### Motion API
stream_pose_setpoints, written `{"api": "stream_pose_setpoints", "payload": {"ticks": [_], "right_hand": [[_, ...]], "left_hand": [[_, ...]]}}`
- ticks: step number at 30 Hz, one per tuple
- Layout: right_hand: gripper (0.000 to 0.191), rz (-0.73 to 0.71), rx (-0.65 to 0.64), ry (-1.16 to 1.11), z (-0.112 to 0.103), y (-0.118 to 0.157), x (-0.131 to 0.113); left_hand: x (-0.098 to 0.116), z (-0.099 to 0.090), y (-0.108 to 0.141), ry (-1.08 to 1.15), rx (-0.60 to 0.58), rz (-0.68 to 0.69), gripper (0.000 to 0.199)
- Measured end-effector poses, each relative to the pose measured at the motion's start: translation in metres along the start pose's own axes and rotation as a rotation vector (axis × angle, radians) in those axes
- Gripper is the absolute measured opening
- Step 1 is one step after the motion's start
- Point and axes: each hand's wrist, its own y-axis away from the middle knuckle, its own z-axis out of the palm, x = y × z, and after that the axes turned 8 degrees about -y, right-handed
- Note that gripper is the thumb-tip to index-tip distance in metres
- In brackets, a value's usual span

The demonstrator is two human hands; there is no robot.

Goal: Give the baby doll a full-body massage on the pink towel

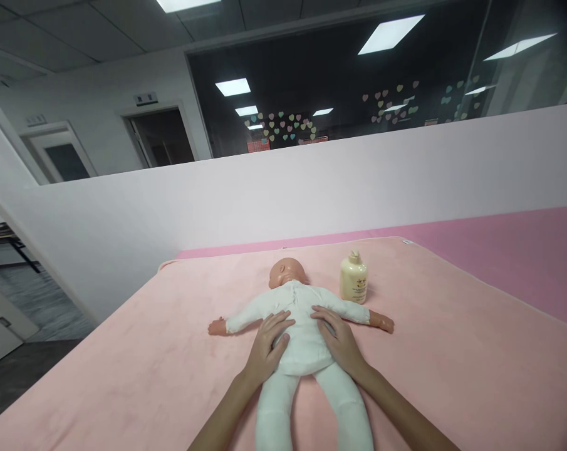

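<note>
Standing upright on the pink blanket [137, 369], a pale yellow bottle [352, 282] with a short top sits just beyond the doll's sleeve on the right; whether the two touch, I cannot tell. It is the only loose object close to the doll [297, 344]. Behind the blanket's far edge rises a low white wall [287, 194], topped by a dark window [339, 81] with pastel hearts. A pink strip [513, 250] runs along the far edge and widens to the right.

The doll lies in the middle of the blanket, bald head at the far end, arms stretched out sideways, legs apart and cut off by the lower border. Its white suit covers everything but head and hands, with creases across the torso. The left grip [268, 347] and right grip [342, 344] rest on its sides, fingers loosely spread, pinching nothing, and partly hide its flanks.
</note>
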Motion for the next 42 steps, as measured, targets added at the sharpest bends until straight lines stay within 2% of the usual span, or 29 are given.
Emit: {"api": "stream_pose_setpoints", "payload": {"ticks": [42], "right_hand": [[0.025, 0.013, -0.012, 0.008, 0.0008, -0.0007, 0.0050]], "left_hand": [[-0.0025, 0.0009, 0.0015, -0.019, -0.013, -0.008, 0.034]]}}
